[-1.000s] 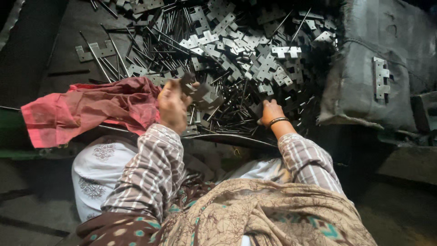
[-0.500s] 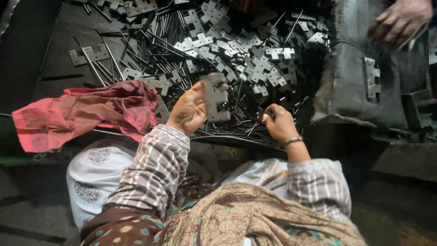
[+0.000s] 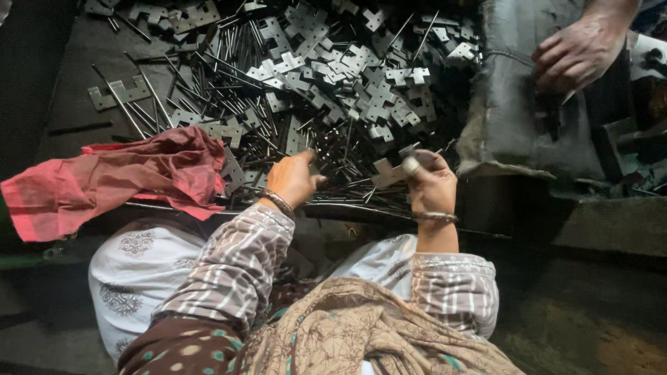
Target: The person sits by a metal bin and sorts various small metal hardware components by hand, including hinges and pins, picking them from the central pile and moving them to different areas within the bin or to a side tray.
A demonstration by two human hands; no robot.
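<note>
Heap of flat grey metal plates (image 3: 361, 90), cross- and L-shaped, mixed with thin dark rods (image 3: 243, 48), spread over the dark work surface (image 3: 76, 76) ahead of us. Our right hand (image 3: 432, 182) is raised at the heap's near edge, fingers pinched on one plate (image 3: 386, 173). Our left hand (image 3: 293, 179) lies knuckles-up on the rods, fingers loosely curled; whether it grips anything we cannot tell. Red cloth (image 3: 118, 180) just left. Another person's hand (image 3: 577, 52) rests on a grey sack (image 3: 514, 125), upper right.
</note>
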